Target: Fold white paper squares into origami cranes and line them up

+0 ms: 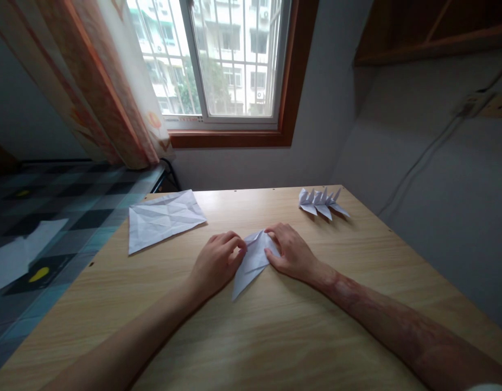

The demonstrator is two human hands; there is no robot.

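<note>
A folded sheet of white paper (253, 262) lies on the wooden table between my two hands, one pointed corner aimed down and to the left. My left hand (220, 258) pinches the paper's left edge between thumb and fingers. On the opposite side, my right hand (290, 251) is closed around the right edge, its fingers at the top corner and the thumb lower down on the paper. A raised fold runs along the upper part near my left fingertips.
A creased white sheet (167, 217) lies flat at the table's back left. Several folded paper birds (321, 203) stand in a row at the back right. Left of the table (307, 336), loose white paper (26, 252) rests on a checked bed (91, 201). Walls stand behind and to the right.
</note>
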